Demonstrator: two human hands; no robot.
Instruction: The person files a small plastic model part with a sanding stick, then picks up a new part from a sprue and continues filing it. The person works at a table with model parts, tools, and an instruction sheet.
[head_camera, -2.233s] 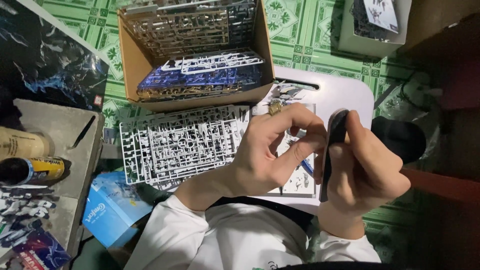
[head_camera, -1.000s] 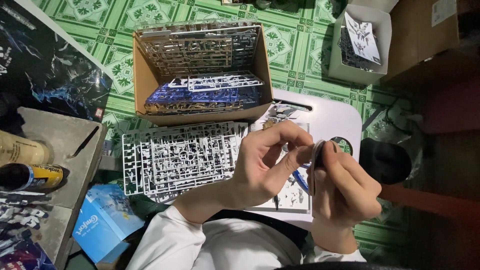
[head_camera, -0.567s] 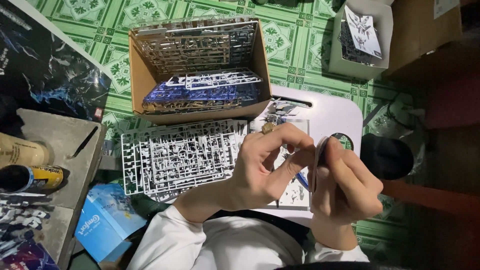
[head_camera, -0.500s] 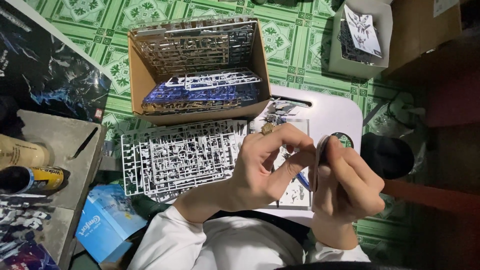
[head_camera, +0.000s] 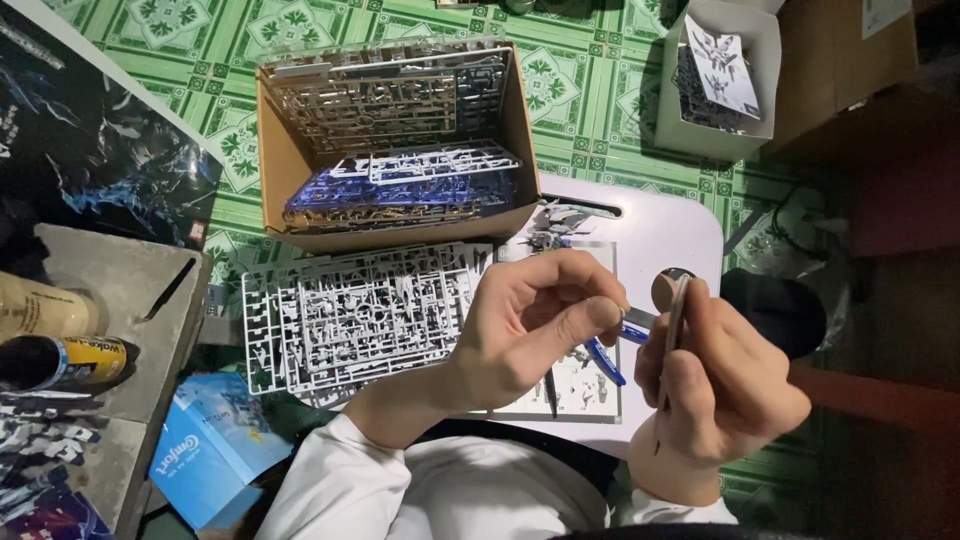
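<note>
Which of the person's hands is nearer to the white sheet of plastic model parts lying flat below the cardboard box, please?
Left. The left hand is raised just beside the white parts sheet, at its right end. The right hand is farther right, over the white tray, holding a thin file.

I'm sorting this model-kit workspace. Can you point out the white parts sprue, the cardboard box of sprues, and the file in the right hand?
White parts sprue (head_camera: 350, 315), head view, middle of the frame.
Cardboard box of sprues (head_camera: 525, 120), head view, right wall.
File (head_camera: 676, 320), head view, upper shaft above the right hand (head_camera: 725, 395).
</note>
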